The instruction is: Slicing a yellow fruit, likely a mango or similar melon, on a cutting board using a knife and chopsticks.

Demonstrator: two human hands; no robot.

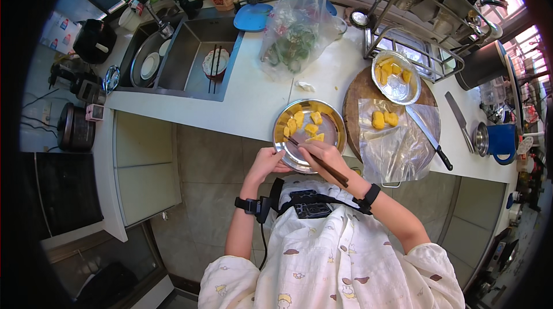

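My left hand (268, 163) grips the lower left rim of a round stainless steel dish (330, 136), which holds several yellow chunks (311, 129). In my right hand (322, 157) is a pair of brown chopsticks (332, 171), their tips inside the dish beside a chunk at its left. To the right, a round wooden cutting board (355, 93) is partly covered by a clear plastic sheet (389, 157) bearing a few more yellow pieces (378, 120). A foil tray (399, 89) with yellow pieces rests on the board's far side, and a black-handled knife (425, 134) lies across the sheet.
A cleaver-like knife (459, 118) lies right of the board, near a blue mug (502, 142). Behind stand a metal dish rack (414, 32) and a plastic bag of greens (296, 36). At left, a sink (183, 62) holds a bowl (216, 61) with chopsticks.
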